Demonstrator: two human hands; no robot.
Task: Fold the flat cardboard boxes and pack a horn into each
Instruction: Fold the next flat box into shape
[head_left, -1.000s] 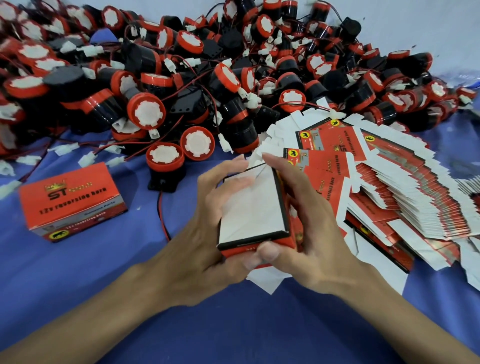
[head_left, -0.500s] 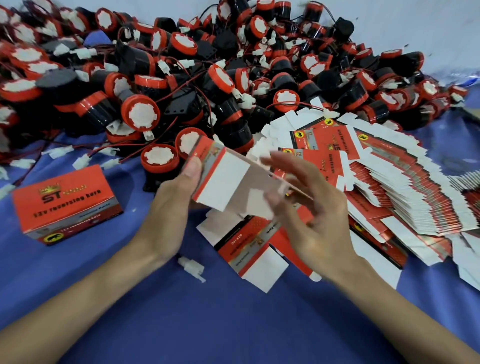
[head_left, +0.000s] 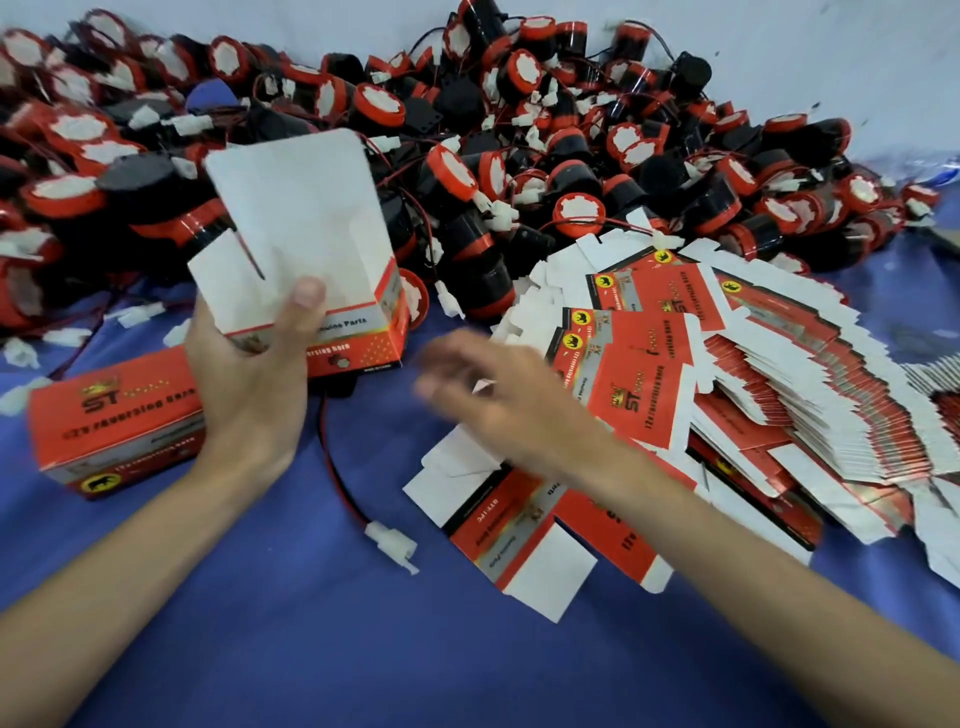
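Observation:
My left hand (head_left: 249, 389) grips an opened-up red and white cardboard box (head_left: 311, 234), thumb pressed on its white inner wall, top flaps standing open. The box is tilted, in front of the big pile of red and black horns (head_left: 519, 156). My right hand (head_left: 498, 395) is blurred and open, holding nothing, over the cloth between the held box and the fanned stack of flat boxes (head_left: 779, 389). One flat box (head_left: 519, 530) lies under my right forearm. A black horn (head_left: 340, 387) peeks out under the held box.
A closed red box (head_left: 104, 421) lies at the left on the blue cloth (head_left: 311, 649). A red and black wire with a white connector (head_left: 389, 540) runs across the cloth between my arms. Horns fill the whole back, up to a pale wall.
The box went from flat between both hands to opened up. My left hand now holds it alone, further left and higher. My right hand has let go and moved right.

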